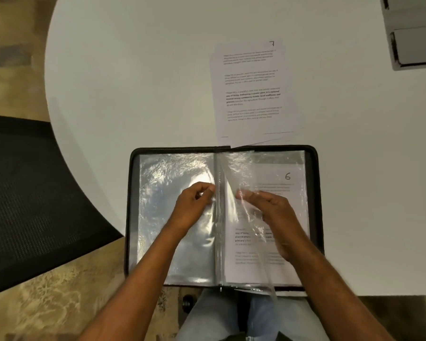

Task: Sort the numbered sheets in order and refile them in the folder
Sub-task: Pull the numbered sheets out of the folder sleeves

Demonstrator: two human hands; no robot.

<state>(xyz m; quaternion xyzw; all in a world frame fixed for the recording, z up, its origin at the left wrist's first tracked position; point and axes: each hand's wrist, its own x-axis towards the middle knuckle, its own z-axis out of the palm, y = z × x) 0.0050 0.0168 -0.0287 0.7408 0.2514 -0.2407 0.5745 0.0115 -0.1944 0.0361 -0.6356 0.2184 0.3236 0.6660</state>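
A black zip folder [315, 193] lies open at the table's near edge, with clear plastic sleeves on both sides. In the right-hand sleeve sits a sheet marked 6 [287, 177]. One clear sleeve [234, 205] stands lifted near the spine. My right hand [268, 210] is under that plastic and pinches it. My left hand [194, 203] rests on the left page, fingers curled at the spine, touching the sleeve's edge. Beyond the folder lies a small stack of loose sheets [253, 94], the top one marked 7.
The white round table [133, 70] bears everything. A black mesh chair [35, 193] stands to the left. A grey device [413, 33] sits at the far right corner. My lap in blue jeans [219, 316] is under the folder's near edge.
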